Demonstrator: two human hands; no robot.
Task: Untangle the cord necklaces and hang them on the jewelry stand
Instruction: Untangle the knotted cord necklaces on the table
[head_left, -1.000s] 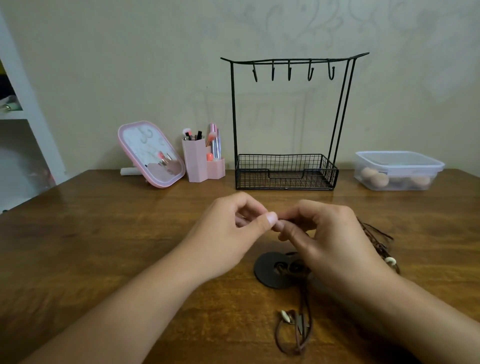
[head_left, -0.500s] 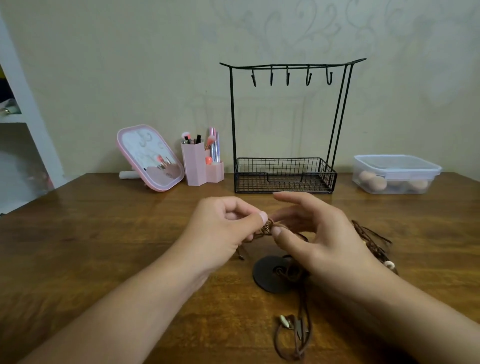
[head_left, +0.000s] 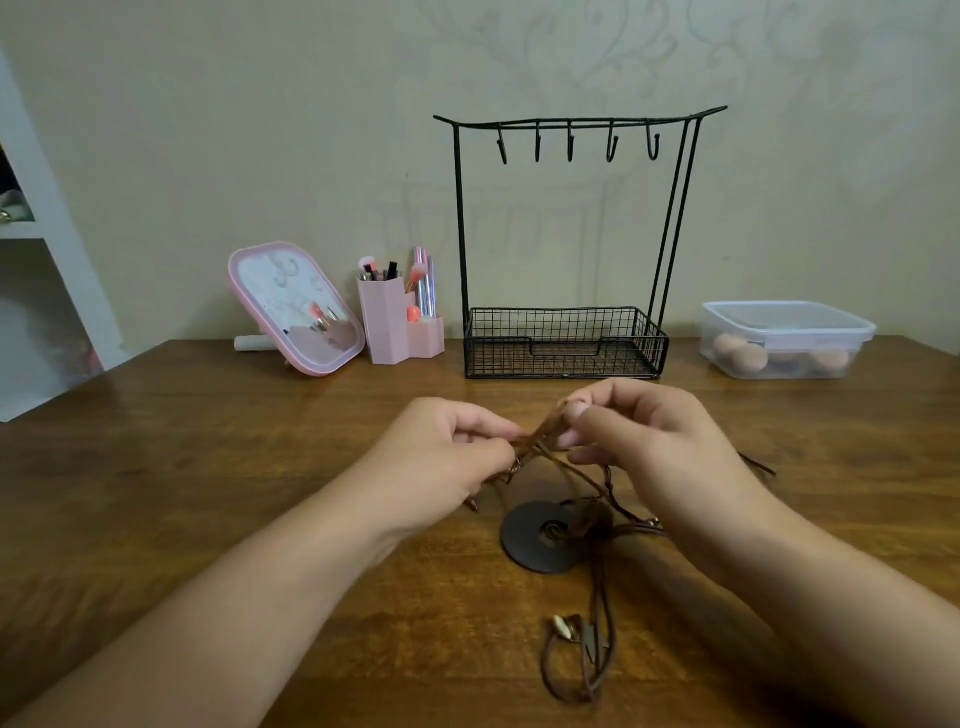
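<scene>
Only the head view here, looking down over a brown wooden table (head_left: 208, 467); both hands are up just above it, close together, in front of the stand. The left hand (head_left: 447, 457) has its fingers curled in and pinches a bunch of brown cord necklaces (head_left: 540, 447) at its fingertips; the right hand (head_left: 649, 447) pinches the same cords a bit higher, thumb against fingers, so the strands run taut on a slant between the two hands. From that pinch the cords drop down and right onto the table; they cross a flat dark round disc pendant (head_left: 540, 540) lying just below the hands, then trail toward the camera into a loop with a small pale shell bead (head_left: 563, 626) on it; a bit more cord pokes out behind the right wrist. How many necklaces are in the tangle, can't tell.

The black wire jewelry stand with a mesh basket base (head_left: 566, 343) sits behind the hands near the wall; its five hooks along the top bar are bare. Left of it there's a pink hexagonal brush holder (head_left: 387, 332) with makeup brushes, and a pink-framed tilted mirror (head_left: 296, 306); on the right, a clear lidded plastic box (head_left: 784, 338) with peach-coloured sponges inside.
</scene>
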